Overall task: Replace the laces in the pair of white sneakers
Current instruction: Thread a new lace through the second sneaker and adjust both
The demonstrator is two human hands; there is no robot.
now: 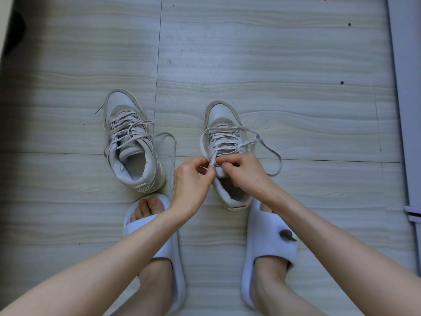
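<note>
Pale wood-grain floor (273, 53) tiles filled the view, a grey door frame (403, 87) running down the right edge, and the person stood over the job in white slides (268, 242). Two white sneakers sat toe-away on the floor, well apart. The left sneaker (132, 144) stood alone, untouched by either hand, its lace (164, 135) loosened and spilling in a loop onto the floor, though threaded through the eyelets all the same. All the action was at the right sneaker (225, 153)! The left hand (193, 183) pinched the right sneaker's lace (271, 153) near the tongue, fingers curled tight around the strand. The right hand (246, 174) was curled too, fingertips nipping the lace just at the top eyelets while its lower fingers rested on the collar. The knot looked undone, loose ends trailing off to the right. By my reckoning this was early going: both old laces were in place, the unthreading on the right sneaker barely begun. No fresh laces were anywhere in view. Left to do: strip both shoes, then rethread each.
</note>
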